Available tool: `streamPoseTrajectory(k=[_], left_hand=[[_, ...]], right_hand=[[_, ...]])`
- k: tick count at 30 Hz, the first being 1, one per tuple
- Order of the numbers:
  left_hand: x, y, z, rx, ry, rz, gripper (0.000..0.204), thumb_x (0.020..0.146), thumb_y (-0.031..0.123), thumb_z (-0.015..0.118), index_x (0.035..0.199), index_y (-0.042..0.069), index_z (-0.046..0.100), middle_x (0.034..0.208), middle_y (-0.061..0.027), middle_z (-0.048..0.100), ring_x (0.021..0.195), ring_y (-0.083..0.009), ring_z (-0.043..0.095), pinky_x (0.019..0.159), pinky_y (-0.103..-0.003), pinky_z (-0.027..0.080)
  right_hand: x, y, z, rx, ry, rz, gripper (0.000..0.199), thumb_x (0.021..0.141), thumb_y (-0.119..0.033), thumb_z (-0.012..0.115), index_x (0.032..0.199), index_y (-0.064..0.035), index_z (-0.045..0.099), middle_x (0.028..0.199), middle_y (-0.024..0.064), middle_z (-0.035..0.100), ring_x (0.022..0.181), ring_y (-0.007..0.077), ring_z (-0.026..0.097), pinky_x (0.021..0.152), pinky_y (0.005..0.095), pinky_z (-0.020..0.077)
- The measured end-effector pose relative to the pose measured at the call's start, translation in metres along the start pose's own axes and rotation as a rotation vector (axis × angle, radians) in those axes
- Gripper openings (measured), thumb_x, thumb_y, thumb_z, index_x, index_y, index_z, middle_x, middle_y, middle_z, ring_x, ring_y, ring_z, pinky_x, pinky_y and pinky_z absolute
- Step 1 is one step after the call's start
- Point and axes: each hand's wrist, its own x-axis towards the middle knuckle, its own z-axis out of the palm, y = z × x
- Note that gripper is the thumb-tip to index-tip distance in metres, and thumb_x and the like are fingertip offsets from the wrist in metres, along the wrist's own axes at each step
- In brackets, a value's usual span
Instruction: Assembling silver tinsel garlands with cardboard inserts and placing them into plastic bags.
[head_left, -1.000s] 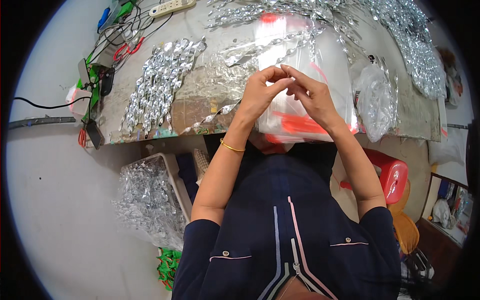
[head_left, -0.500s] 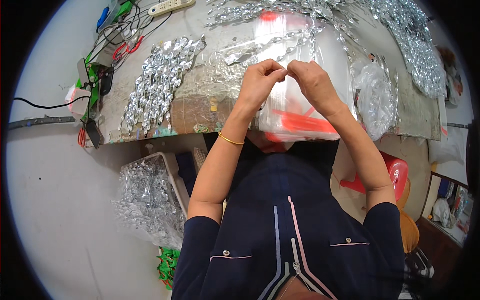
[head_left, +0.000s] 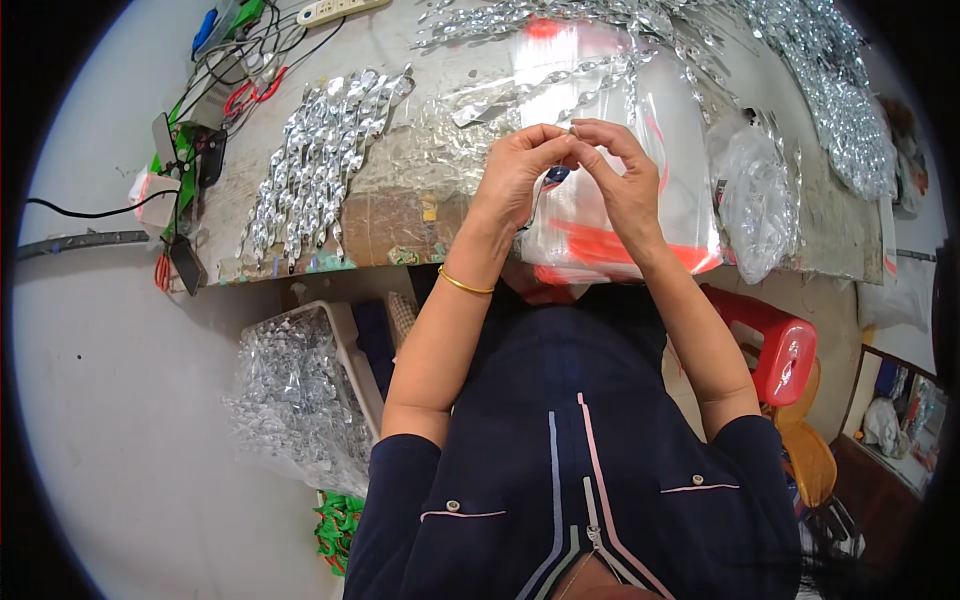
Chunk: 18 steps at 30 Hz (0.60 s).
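My left hand (head_left: 517, 172) and my right hand (head_left: 626, 178) meet fingertip to fingertip above a pile of clear plastic bags (head_left: 680, 185) with red-orange bands. Thumbs and forefingers are pinched together. A shiny twisted silver foil strip (head_left: 592, 92) runs from the far side down to the fingertips, and both hands seem to pinch its end. The pinched part is mostly hidden. Between the palms hangs a small dark, shiny piece (head_left: 556, 175), too small to make out well. To the left lies a bundle of twisted silver foil strips (head_left: 318, 150).
More silver strips (head_left: 560, 22) and a large silver heap (head_left: 815, 90) cover the far side and right. A crumpled clear bag (head_left: 755, 200) stands right. Red-handled scissors (head_left: 255, 92), cables and a power strip (head_left: 340, 10) lie far left. Below are a filled bin (head_left: 350, 350) and red stool (head_left: 788, 360).
My right hand has turned and opened a rounder gap between the palms, its elbow drawn inward. The dark shiny piece now shows between the hands. The bags' near right corner has shifted to the right.
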Motion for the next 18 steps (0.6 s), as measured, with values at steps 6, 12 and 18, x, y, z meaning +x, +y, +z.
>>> streamPoseTrajectory(k=[6, 12, 18], left_hand=[[0.002, -0.002, -0.003, 0.016, -0.022, -0.005, 0.011, 0.085, 0.013, 0.066, 0.086, 0.002, 0.065, 0.076, -0.0036, 0.064, 0.070, -0.0092, 0.058, 0.065, -0.021, 0.044], [-0.007, -0.004, -0.006, 0.085, -0.060, -0.046, 0.012, 0.086, 0.012, 0.066, 0.089, 0.001, 0.064, 0.080, -0.0027, 0.062, 0.075, -0.0104, 0.058, 0.074, -0.024, 0.047], [-0.006, -0.012, -0.012, 0.037, -0.031, -0.031, 0.011, 0.088, 0.012, 0.064, 0.087, 0.001, 0.063, 0.080, -0.0014, 0.061, 0.073, -0.0099, 0.057, 0.077, -0.027, 0.049]], right_hand=[[0.005, 0.005, 0.004, -0.160, 0.106, -0.189, 0.007, 0.087, -0.010, 0.061, 0.093, -0.0064, 0.062, 0.097, 0.0050, 0.063, 0.098, 0.0190, 0.056, 0.088, 0.0295, 0.0385], [0.050, 0.030, -0.040, -0.614, 0.355, -0.272, 0.004, 0.088, -0.010, 0.056, 0.087, -0.0089, 0.060, 0.087, 0.0069, 0.062, 0.086, 0.0268, 0.057, 0.081, 0.0362, 0.0390], [0.061, 0.042, -0.039, -0.527, 0.291, -0.407, 0.007, 0.087, -0.012, 0.058, 0.087, -0.0054, 0.060, 0.083, 0.0101, 0.062, 0.081, 0.0264, 0.059, 0.075, 0.0360, 0.0446]])
